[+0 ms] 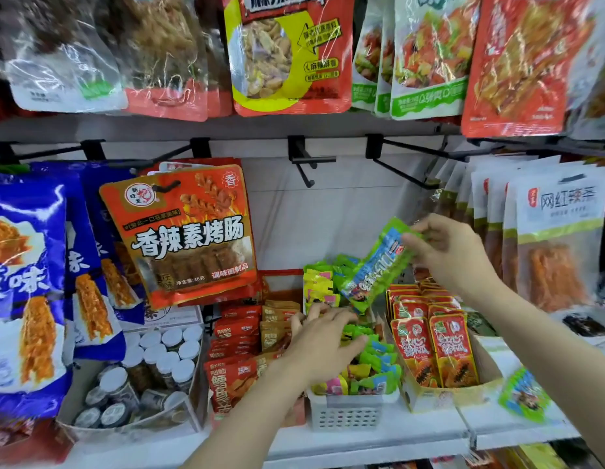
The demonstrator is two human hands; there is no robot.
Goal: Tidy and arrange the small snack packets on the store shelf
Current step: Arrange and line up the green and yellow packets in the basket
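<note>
Risk: the green-and-blue packet is pinched only at its top end by the right hand and hangs tilted above the white basket; a loose pinch could drop it among the red packets in the box beside. The basket is heaped, so the left hand, pressing down on the small green packets, could push some over the rim onto the shelf.

Pose: right fingers curled round the packet's edge, forearm reaching in from the lower right. Left hand open, palm down, fingers spread over the heap.
</note>
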